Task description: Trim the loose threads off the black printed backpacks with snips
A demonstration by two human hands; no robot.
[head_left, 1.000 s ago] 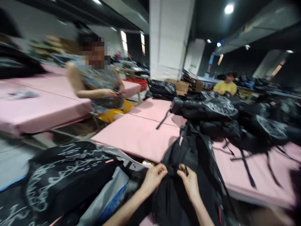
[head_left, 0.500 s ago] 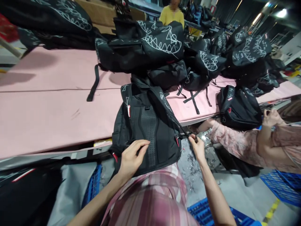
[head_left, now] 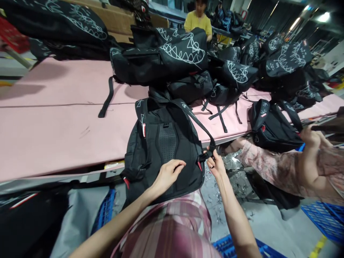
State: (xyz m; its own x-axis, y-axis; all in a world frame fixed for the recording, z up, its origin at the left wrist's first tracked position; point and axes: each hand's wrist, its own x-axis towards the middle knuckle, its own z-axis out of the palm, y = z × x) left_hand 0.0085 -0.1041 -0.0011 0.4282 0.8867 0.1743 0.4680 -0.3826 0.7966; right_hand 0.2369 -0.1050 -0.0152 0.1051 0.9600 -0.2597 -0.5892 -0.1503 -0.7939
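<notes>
A black backpack [head_left: 163, 143] lies back-side up, hanging over the near edge of the pink table [head_left: 53, 125] onto my lap. My left hand [head_left: 168, 174] rests on its lower back panel with the fingers curled against the fabric. My right hand [head_left: 216, 165] pinches the lower end of the right shoulder strap [head_left: 200, 125] at the bag's bottom corner.
Several black backpacks with white scribble prints [head_left: 182, 50] are piled across the far side of the table. To my right a co-worker in a pink patterned sleeve [head_left: 271, 168] handles another black backpack [head_left: 271, 125]. A person in a yellow shirt [head_left: 198, 22] sits beyond. Blue crates [head_left: 322, 218] stand on the floor.
The view swung from the room down to the table a second ago. Since half a second ago, my left hand has slid right and up on the panel, and my right hand has lifted the strap end slightly.
</notes>
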